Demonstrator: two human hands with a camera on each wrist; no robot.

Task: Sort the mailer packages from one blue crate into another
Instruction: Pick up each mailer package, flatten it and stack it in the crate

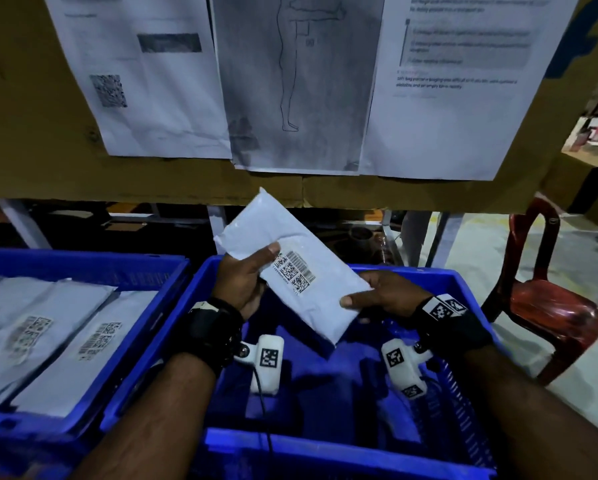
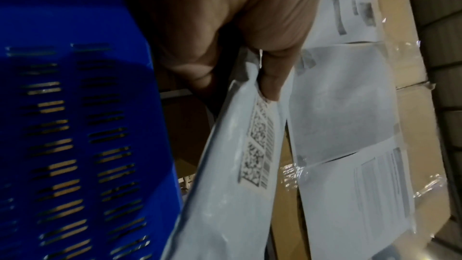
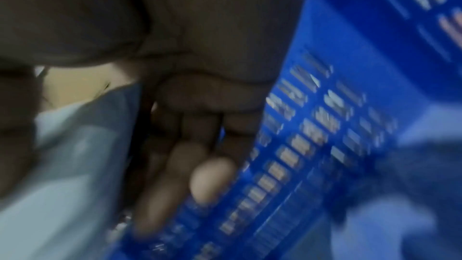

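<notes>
Both hands hold one white mailer package (image 1: pixel 290 258) above the right blue crate (image 1: pixel 325 452), label side up. My left hand (image 1: pixel 245 278) grips its left edge, thumb on top beside the barcode label (image 1: pixel 294 273). My right hand (image 1: pixel 377 296) pinches the near right corner, thumb on top and fingers underneath. The left wrist view shows the mailer (image 2: pixel 235 175) edge-on with the thumb (image 2: pixel 272 78) pressed by the label. In the blurred right wrist view, straight fingers (image 3: pixel 190 161) lie beside the mailer (image 3: pixel 62 165). The left blue crate (image 1: pixel 124 265) holds several white mailers (image 1: pixel 58 330) lying flat.
A cardboard board (image 1: pixel 31 133) with taped printed sheets (image 1: pixel 290 81) hangs just behind the crates. A red plastic chair (image 1: pixel 550 306) stands at the right. Inside the right crate I see only its blue floor (image 1: pixel 325 375).
</notes>
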